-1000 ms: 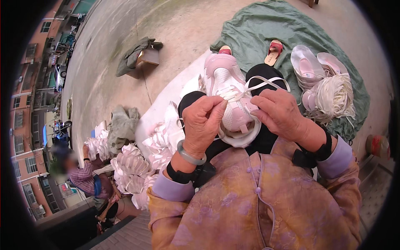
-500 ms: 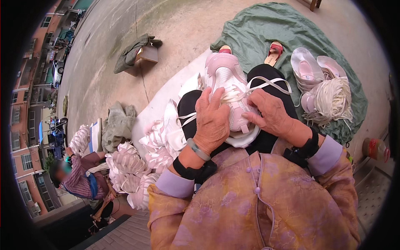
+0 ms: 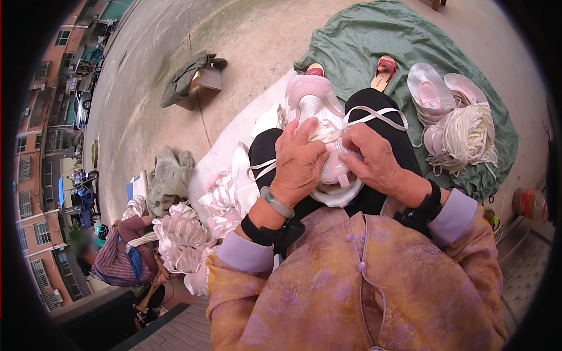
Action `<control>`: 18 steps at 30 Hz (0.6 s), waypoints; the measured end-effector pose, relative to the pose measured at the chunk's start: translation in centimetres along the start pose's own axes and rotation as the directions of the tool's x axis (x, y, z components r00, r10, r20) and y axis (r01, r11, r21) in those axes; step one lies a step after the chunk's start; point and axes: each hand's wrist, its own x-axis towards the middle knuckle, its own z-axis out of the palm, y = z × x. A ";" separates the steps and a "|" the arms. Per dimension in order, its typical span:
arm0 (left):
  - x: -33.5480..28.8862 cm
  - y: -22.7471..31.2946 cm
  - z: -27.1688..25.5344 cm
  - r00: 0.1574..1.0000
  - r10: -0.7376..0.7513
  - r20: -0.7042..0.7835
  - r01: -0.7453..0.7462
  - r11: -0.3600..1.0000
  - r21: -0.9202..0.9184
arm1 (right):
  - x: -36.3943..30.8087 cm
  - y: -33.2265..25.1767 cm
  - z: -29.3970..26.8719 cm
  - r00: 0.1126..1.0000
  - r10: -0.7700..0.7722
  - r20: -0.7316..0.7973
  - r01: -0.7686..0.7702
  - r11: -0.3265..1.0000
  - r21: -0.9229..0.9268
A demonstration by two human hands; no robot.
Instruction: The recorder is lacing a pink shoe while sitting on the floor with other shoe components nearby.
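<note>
Shoe point(image 3: 316, 108), pink and white, rests on my lap between the knees of my black trousers point(image 3: 374, 100), its toe pointing away from me and its heel near my belly. My left hand point(image 3: 301, 161) lies along its left side, fingers bent and a little spread by the white laces point(image 3: 328, 134); I cannot tell whether it grips one. My right hand point(image 3: 373, 155) curls at the other side, thumb and fingers narrowly apart; whether anything is pinched there, I cannot see. One length of lace loops over my right thigh, another crosses my left.

Beyond my feet in red sandals point(image 3: 384, 72) spreads a green cloth point(image 3: 363, 35), and on it, to my right, sits a bundle of white strips point(image 3: 468, 137). To my left lie heaped pink and white pieces point(image 3: 225, 205), with another person point(image 3: 122, 254) in a striped top beyond them.
</note>
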 end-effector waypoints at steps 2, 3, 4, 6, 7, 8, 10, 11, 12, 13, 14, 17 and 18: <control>0.1 0.0 0.1 1.000 -0.014 0.003 0.014 1.000 0.021 | 0.1 0.1 0.2 0.999 -0.017 -0.034 0.017 1.000 0.001; 0.0 -0.4 0.1 1.000 -0.006 -0.015 0.005 0.998 -0.069 | 0.3 0.1 0.3 0.996 -0.052 -0.065 0.051 0.998 -0.022; -0.1 -0.7 0.2 0.999 0.001 -0.035 -0.007 0.987 -0.159 | 0.4 -0.1 0.4 0.991 -0.088 -0.096 0.084 0.995 -0.046; 0.0 -1.0 0.6 0.997 -0.019 -0.069 0.006 0.983 -0.183 | 0.8 -0.6 0.3 0.995 -0.072 -0.073 0.066 0.995 -0.072; 0.0 -1.0 0.9 0.994 -0.037 -0.102 0.015 0.979 -0.206 | 0.9 -0.7 0.4 0.997 -0.055 -0.053 0.050 0.994 -0.099; 0.1 -0.8 1.3 0.994 -0.040 -0.104 0.018 0.978 -0.207 | 0.9 -0.7 0.5 0.997 -0.055 -0.049 0.050 0.994 -0.099; 0.2 -0.2 2.3 0.980 -0.010 -0.201 -0.006 0.997 -0.079 | 1.2 -0.5 0.7 0.999 -0.035 -0.023 0.029 0.979 -0.201; 0.0 -0.2 2.8 0.970 -0.026 -0.240 0.006 0.997 -0.081 | 1.3 -0.6 0.7 0.999 -0.037 -0.018 0.032 0.979 -0.200; -0.1 -0.3 2.9 0.970 -0.030 -0.240 0.010 0.996 -0.083 | 1.3 -0.6 0.7 1.000 -0.021 -0.019 0.017 0.982 -0.188; -0.2 -0.3 3.0 0.966 -0.017 -0.258 -0.003 0.997 -0.081 | 1.3 -0.6 0.7 1.000 -0.006 -0.020 0.003 0.984 -0.176; -0.3 -0.4 3.1 0.961 -0.006 -0.275 -0.016 0.997 -0.078 | 1.3 -0.5 1.0 1.000 -0.006 -0.015 0.003 0.985 -0.175; -0.3 -0.5 3.4 0.958 0.018 -0.287 -0.038 0.997 -0.062 | 1.1 -0.4 1.8 0.999 -0.017 -0.036 0.009 0.980 -0.199; -0.3 -0.6 3.5 0.957 0.016 -0.291 -0.036 0.997 -0.064 | 1.1 -0.5 1.9 0.998 -0.038 -0.043 0.026 0.969 -0.244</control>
